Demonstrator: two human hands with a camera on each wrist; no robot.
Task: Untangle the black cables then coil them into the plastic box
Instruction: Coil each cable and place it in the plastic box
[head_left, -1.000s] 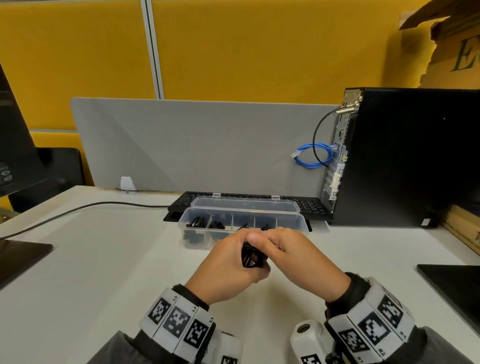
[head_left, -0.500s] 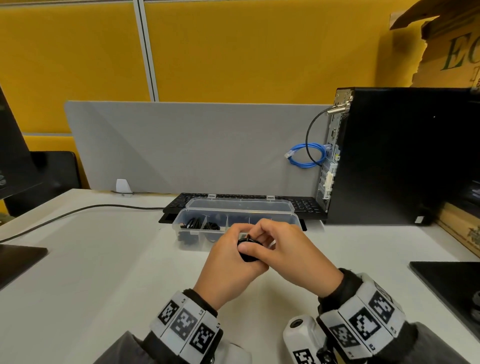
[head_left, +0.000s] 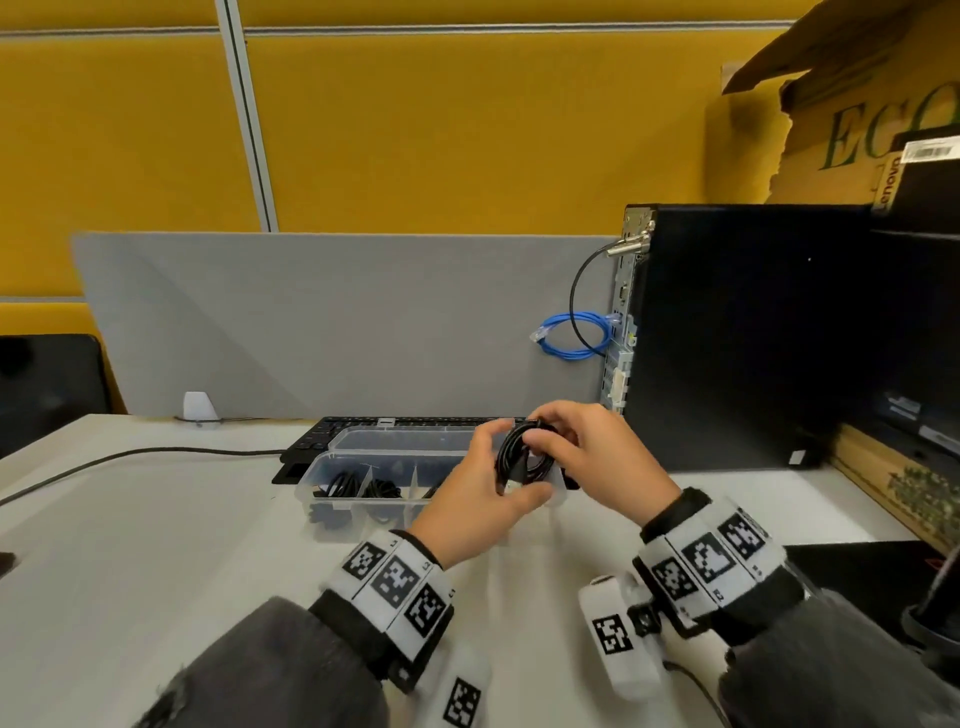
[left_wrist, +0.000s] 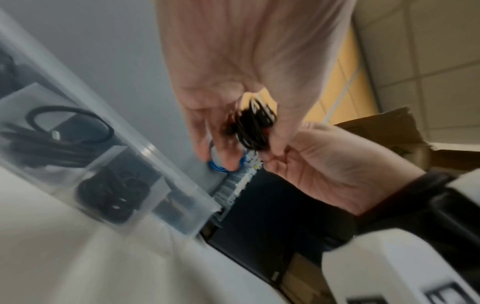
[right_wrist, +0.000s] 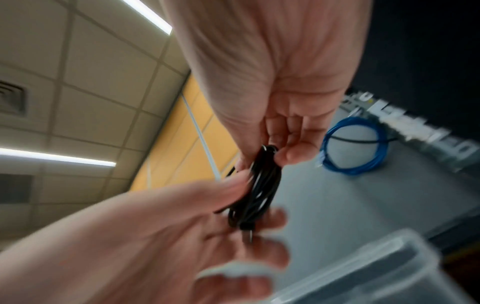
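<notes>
Both hands hold one small coil of black cable (head_left: 522, 457) in the air above the right end of the clear plastic box (head_left: 332, 506). My left hand (head_left: 485, 486) pinches the coil's lower side (right_wrist: 255, 202) between thumb and fingers. My right hand (head_left: 576, 441) pinches its top (left_wrist: 253, 127) from the right. The box stands open on the white desk, and coiled black cables (head_left: 343, 486) lie in its left compartments (left_wrist: 111, 195). The compartment under my hands is hidden.
A black keyboard (head_left: 317, 441) lies right behind the box, against a grey divider. A black computer tower (head_left: 737, 338) stands at the right with a blue cable loop (head_left: 574, 340) at its back. A black cable (head_left: 130, 457) crosses the desk at left.
Both hands have risen from the desk and moved forward and right with the coil, from in front of the box to above its right end.
</notes>
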